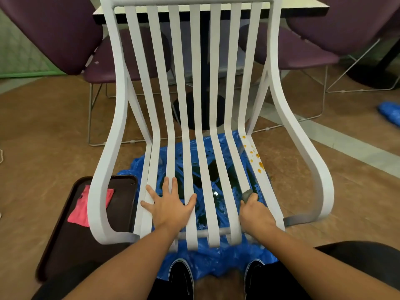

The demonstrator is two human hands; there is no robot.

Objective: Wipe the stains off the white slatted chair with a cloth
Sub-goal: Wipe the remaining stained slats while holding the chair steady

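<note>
Leftward lies the cloth (79,213); left hand (170,205) spread flat, right hand (256,214) gripping a slat (258,184).

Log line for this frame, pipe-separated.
left hand flat on seat slats | right hand grips slat | orange stains unwiped | pink cloth on tray

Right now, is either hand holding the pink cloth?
No, the pink cloth lies on the dark tray, while the left hand rests flat on the white slatted chair and the right hand grips it.
</note>
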